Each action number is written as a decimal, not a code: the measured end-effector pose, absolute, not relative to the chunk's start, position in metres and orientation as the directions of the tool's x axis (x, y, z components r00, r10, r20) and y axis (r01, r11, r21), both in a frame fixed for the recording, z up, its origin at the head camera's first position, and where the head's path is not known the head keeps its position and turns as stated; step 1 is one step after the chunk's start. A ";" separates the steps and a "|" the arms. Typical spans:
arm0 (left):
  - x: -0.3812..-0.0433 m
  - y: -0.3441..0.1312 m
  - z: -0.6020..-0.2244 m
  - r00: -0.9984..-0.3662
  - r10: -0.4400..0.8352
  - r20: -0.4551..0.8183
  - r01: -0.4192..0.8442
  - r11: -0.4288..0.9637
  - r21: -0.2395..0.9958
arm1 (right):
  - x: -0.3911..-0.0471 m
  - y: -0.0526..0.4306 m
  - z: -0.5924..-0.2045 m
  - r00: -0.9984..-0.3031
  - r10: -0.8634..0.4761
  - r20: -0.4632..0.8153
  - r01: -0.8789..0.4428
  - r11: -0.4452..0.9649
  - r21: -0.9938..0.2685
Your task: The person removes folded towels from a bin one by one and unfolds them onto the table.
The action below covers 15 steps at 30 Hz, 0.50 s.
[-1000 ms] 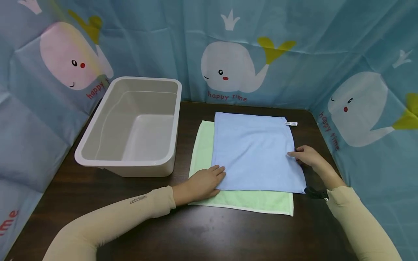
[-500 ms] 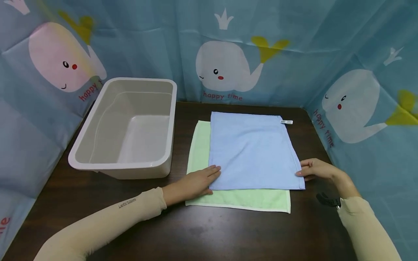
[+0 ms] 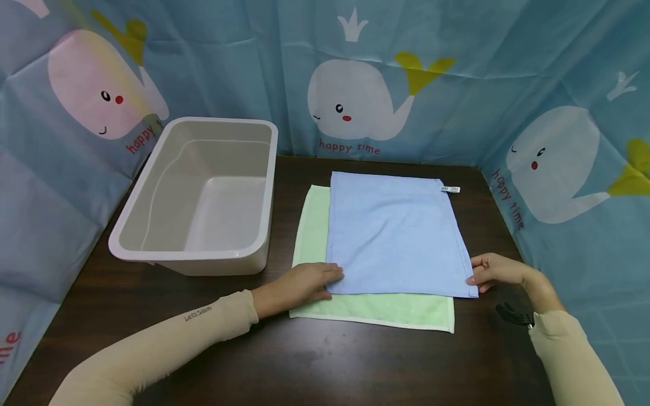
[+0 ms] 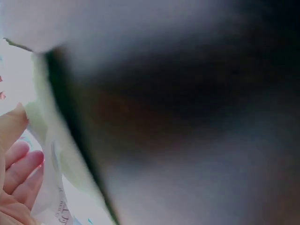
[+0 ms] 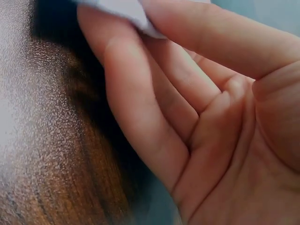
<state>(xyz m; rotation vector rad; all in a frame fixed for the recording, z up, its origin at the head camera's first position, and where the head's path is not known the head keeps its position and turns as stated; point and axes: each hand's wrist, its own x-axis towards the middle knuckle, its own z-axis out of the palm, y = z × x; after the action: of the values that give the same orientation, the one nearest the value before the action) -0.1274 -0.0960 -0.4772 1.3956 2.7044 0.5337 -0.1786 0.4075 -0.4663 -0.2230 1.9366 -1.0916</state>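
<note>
A light blue cloth lies spread over a pale green cloth, which shows along its left and front sides. My left hand rests on the blue cloth's near left corner with its fingers lightly bent. The right hand pinches the blue cloth's right edge close to the near right corner. In the right wrist view, thumb and forefinger hold a pale bit of the cloth. The left wrist view is mostly blurred, with part of a hand at its left edge.
A pale grey plastic tub stands left of the cloths on the dark wooden table. A white label sticks out at the blue cloth's far right corner. Blue curtains with whales surround the table.
My right hand has slid down the blue cloth's right edge toward the near corner and now pinches it, straightening that edge. The left hand stays at the near left corner, its fingers slightly more bent.
</note>
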 end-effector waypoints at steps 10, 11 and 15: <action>-0.126 -0.098 -0.479 -0.597 0.791 0.134 0.777 0.528 0.343 | -0.176 0.411 -0.456 -0.499 -0.651 -0.571 0.277 0.505 -0.818; -0.126 -0.099 -0.479 -0.590 0.793 0.151 0.784 0.518 0.343 | -0.175 0.409 -0.456 -0.487 -0.637 -0.597 0.277 0.536 -0.798; -0.128 -0.099 -0.482 -0.572 0.798 0.192 0.799 0.489 0.349 | -0.174 0.399 -0.456 -0.453 -0.520 -0.724 0.290 0.682 -0.671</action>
<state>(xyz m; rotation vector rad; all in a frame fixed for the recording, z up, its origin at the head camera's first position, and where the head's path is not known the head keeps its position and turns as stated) -0.1276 -0.0995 -0.4819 1.4557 2.7143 0.6405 -0.1742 0.3989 -0.4558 -0.1822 1.8168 -0.9397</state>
